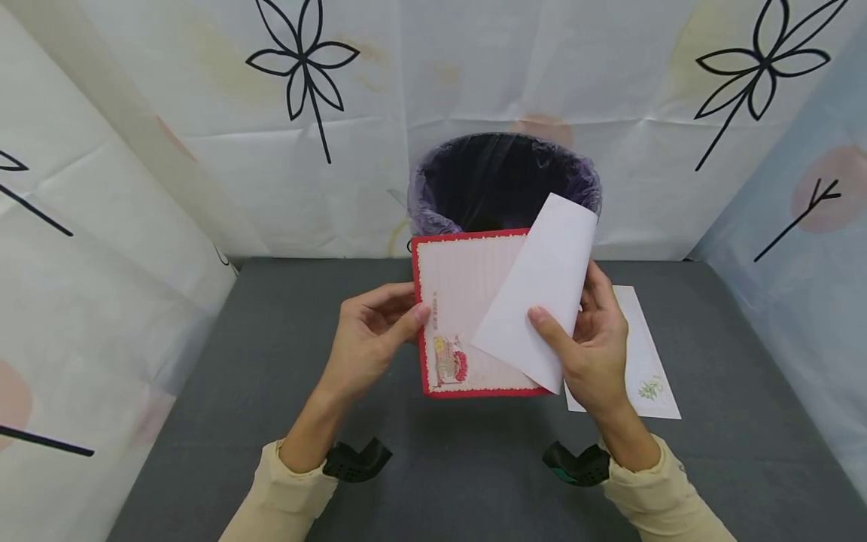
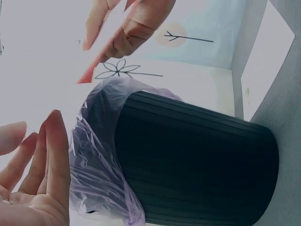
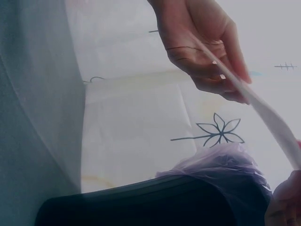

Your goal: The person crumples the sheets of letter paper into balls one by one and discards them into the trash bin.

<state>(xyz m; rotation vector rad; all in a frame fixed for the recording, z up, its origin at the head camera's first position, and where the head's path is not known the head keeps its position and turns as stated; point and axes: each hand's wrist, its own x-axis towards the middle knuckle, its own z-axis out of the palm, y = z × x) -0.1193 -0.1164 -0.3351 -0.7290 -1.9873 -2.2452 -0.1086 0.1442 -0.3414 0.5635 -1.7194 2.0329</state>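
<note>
A red-bordered sheet of lined letter paper point(image 1: 467, 278), with a small printed picture at its lower left, is held up in front of a bin. My left hand point(image 1: 375, 339) pinches its left edge, thumb on the front. On its right half lies a blank white sheet point(image 1: 555, 278), slanted across it. My right hand point(image 1: 596, 346) grips both at the right, thumb pressing on the white sheet and fingers behind. In the left wrist view the paper is washed out by glare; in the right wrist view its edge runs from my left hand point(image 3: 207, 52).
A black bin point(image 1: 501, 181) lined with a purple plastic bag stands behind the paper, at the dark grey table's point(image 1: 298, 414) far side. Another white sheet point(image 1: 653, 361) with a green plant print lies on the table at right. Patterned fabric walls point(image 1: 203, 165) enclose the back and sides.
</note>
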